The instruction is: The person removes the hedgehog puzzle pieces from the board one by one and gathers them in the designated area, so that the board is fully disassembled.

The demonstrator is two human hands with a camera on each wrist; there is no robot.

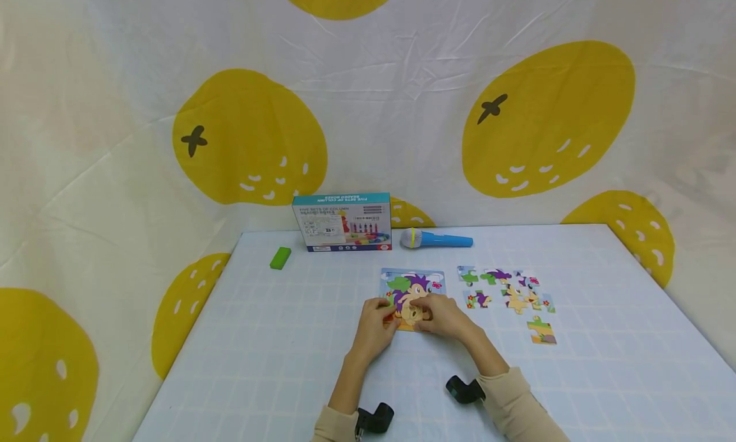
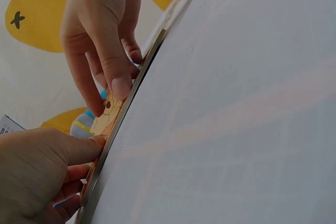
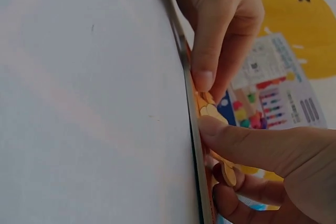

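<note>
A square jigsaw board (image 1: 443, 277) with a purple-haired hedgehog picture lies flat on the table. At its lower left, my left hand (image 1: 374, 328) holds the edge, thumb on top and fingers against the side, as the left wrist view also shows (image 2: 39, 169). My right hand (image 1: 445, 315) is over the lower right of the board. Its thumb and fingers pinch a tan puzzle piece (image 3: 229, 174), slightly tilted above the board. Part of the picture is hidden beneath both hands.
Several loose puzzle pieces (image 1: 517, 299) lie right of the board. Behind stand a bead-set box (image 1: 345, 225) and a blue toy microphone (image 1: 445, 240). A green block (image 1: 280, 258) lies at the back left. A patterned cloth (image 1: 397, 142) hangs behind the table.
</note>
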